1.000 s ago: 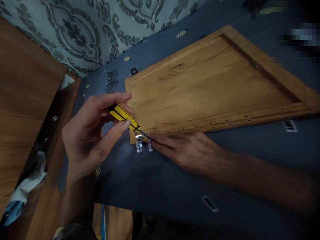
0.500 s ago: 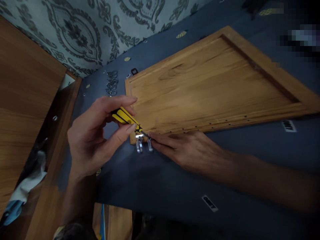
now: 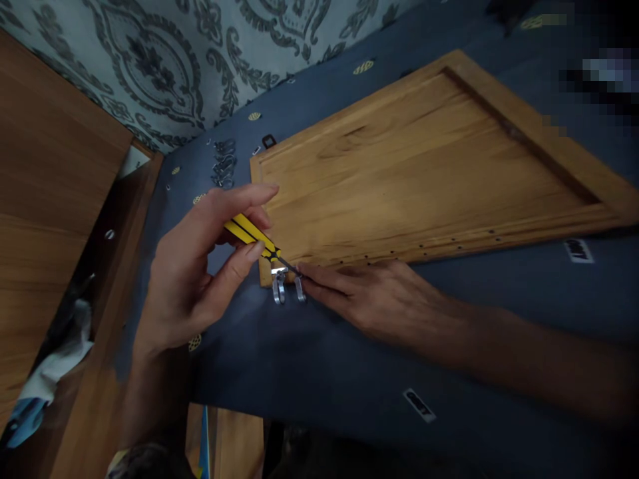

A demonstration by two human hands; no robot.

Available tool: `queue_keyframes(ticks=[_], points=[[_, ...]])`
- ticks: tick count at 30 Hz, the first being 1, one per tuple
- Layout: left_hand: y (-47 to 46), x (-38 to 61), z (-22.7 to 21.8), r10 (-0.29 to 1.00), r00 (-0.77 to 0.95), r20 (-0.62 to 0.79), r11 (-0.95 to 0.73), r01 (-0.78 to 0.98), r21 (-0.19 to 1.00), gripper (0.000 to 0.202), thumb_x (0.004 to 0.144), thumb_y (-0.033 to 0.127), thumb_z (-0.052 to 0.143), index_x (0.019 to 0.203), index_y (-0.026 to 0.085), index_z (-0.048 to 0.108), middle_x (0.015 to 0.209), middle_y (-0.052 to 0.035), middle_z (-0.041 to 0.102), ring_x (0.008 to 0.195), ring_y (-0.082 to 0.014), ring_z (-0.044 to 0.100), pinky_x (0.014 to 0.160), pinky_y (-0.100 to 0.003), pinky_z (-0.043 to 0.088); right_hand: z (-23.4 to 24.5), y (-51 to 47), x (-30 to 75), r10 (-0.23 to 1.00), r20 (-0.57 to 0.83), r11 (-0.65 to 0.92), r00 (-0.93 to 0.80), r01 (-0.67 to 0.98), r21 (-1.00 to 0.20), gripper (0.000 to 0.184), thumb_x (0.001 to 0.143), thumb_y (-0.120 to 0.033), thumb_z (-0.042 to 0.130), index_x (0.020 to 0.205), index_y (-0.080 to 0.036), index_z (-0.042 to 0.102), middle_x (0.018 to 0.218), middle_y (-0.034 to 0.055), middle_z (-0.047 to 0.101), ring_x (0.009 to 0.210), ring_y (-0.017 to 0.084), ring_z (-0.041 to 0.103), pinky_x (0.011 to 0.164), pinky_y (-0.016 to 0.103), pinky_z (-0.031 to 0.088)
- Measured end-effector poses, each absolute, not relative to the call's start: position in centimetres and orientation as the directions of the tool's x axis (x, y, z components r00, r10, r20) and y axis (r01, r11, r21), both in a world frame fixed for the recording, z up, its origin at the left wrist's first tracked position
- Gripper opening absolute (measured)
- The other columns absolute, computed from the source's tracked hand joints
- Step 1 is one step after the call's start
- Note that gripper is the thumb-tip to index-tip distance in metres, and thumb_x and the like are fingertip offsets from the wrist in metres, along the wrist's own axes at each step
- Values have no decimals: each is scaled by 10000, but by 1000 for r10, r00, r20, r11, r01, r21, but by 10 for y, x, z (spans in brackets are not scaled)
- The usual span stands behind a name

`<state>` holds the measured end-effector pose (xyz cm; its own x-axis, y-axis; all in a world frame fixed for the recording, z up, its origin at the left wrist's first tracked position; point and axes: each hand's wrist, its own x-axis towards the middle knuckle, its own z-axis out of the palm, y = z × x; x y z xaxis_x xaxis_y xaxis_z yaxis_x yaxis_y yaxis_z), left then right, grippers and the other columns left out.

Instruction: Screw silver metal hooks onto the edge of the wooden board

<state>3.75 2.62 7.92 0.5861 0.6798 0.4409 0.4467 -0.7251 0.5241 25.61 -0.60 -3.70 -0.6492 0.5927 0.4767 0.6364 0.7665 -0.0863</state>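
Between the thumb and fingers of my left hand (image 3: 200, 259) is a yellow-and-black screwdriver (image 3: 253, 234), tilted down to the right. Its tip meets a small metal hook (image 3: 299, 287) at the near left edge of the framed wooden board (image 3: 379, 179). A second metal hook (image 3: 278, 286) sits just left of it on the same edge. My right hand (image 3: 372, 296) lies along that edge, fingertips together at the hook by the screwdriver tip. Whatever the fingertips pinch there is too small to make out. A row of small dark holes runs along the board's near edge.
Several loose metal hooks (image 3: 224, 163) lie in a column on the dark blue patterned sheet (image 3: 319, 386), beyond my left hand. A dark small loop (image 3: 268, 141) is at the board's far left corner. Wooden furniture (image 3: 60, 166) stands on the left.
The fingers of my left hand have loosened and shifted back a little along the screwdriver's handle. My right hand, the hooks and the board have stayed in place.
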Motion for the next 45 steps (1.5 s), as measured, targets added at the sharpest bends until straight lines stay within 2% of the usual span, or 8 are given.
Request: queue_keyframes(ticks=[3, 8, 11, 17, 23, 27, 38, 45], points=[[28, 36, 79, 680, 592, 433, -723, 441, 532, 547, 947, 101, 660, 1420, 374, 619, 1078, -44, 687, 990, -230, 666, 741, -374, 630, -37, -5, 257, 510, 530, 798, -677, 603, 2, 320, 912, -89, 632, 1181, -205, 762, 1330, 44, 740, 690, 199, 770, 471, 317, 591], [29, 36, 79, 666, 576, 474, -737, 410, 537, 542, 929, 95, 679, 1389, 380, 649, 1062, -40, 684, 965, -230, 670, 733, -387, 653, -35, -5, 259, 513, 517, 802, -685, 597, -5, 330, 919, -52, 615, 1178, -199, 757, 1294, 74, 755, 757, 201, 783, 552, 300, 623], [27, 37, 81, 659, 550, 512, -747, 406, 526, 506, 930, 86, 668, 1373, 332, 671, 1059, -28, 673, 966, -215, 670, 765, -376, 653, -35, -5, 259, 517, 504, 808, -692, 589, -19, 352, 912, -44, 618, 1206, -189, 747, 1299, 91, 750, 811, 215, 790, 616, 320, 649], [23, 39, 83, 685, 556, 470, -721, 423, 549, 568, 910, 34, 672, 1378, 357, 665, 1067, -18, 675, 970, -208, 676, 777, -384, 643, -36, -6, 258, 502, 541, 801, -675, 598, 3, 313, 897, -54, 628, 1142, -193, 763, 1244, 34, 776, 756, 222, 785, 512, 337, 626], [27, 40, 78, 650, 562, 512, -752, 374, 543, 546, 903, 38, 677, 1371, 320, 678, 1049, -28, 677, 956, -209, 678, 759, -366, 636, -36, -4, 257, 498, 524, 809, -691, 588, 7, 313, 903, -54, 626, 1159, -182, 753, 1251, 62, 772, 709, 192, 762, 518, 316, 602], [26, 39, 79, 635, 575, 516, -766, 383, 515, 534, 919, 84, 685, 1368, 373, 668, 1039, -30, 695, 927, -222, 681, 692, -372, 623, -36, -4, 258, 503, 525, 800, -686, 600, 19, 294, 927, -86, 606, 1153, -205, 752, 1272, 43, 764, 646, 168, 732, 445, 305, 542], [23, 41, 82, 686, 558, 468, -722, 444, 530, 477, 938, 143, 702, 1352, 376, 665, 1015, -20, 704, 920, -224, 689, 691, -386, 601, -33, -5, 258, 526, 484, 806, -699, 592, -20, 299, 949, -88, 582, 1182, -184, 742, 1270, 48, 764, 689, 186, 756, 484, 323, 582], [23, 41, 82, 667, 569, 480, -740, 438, 510, 541, 921, 56, 693, 1369, 356, 660, 998, -8, 702, 900, -197, 669, 685, -370, 564, -33, -6, 258, 525, 491, 800, -695, 600, -5, 306, 960, -86, 573, 1194, -189, 741, 1276, 44, 763, 645, 176, 743, 476, 316, 574]])
